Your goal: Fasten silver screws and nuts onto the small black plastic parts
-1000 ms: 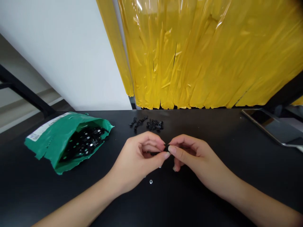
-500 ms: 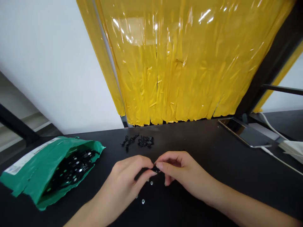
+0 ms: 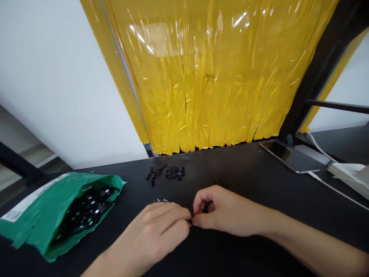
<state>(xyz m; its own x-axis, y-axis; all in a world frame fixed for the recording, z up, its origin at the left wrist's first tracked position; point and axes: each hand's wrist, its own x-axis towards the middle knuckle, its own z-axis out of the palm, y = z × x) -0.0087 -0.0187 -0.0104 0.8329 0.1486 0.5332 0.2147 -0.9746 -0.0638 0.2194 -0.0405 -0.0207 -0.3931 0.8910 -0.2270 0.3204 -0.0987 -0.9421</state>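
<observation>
My left hand (image 3: pixel 161 227) and my right hand (image 3: pixel 220 211) meet over the black table (image 3: pixel 245 250), fingertips almost touching. Both are closed in a pinch around something small and dark, mostly hidden by the fingers. Just beyond my left hand lie small silvery screws (image 3: pixel 165 200). Farther back are two little heaps of black parts, a left one (image 3: pixel 155 174) and a right one (image 3: pixel 175 172). A few more dark pieces (image 3: pixel 220 184) show behind my right hand.
At the left an open green bag (image 3: pixel 37 215) holds many black parts with shiny spots. A phone (image 3: pixel 288 156) with a white cable (image 3: pixel 340 192) lies at the back right, near a white object (image 3: pixel 350 177). Yellow plastic strips (image 3: pixel 219 96) hang behind the table.
My left hand has turned so its back hides more of the held thing, and both hands sit slightly lower. Screws now show beyond it; the small rings below are no longer visible. The view has shifted slightly.
</observation>
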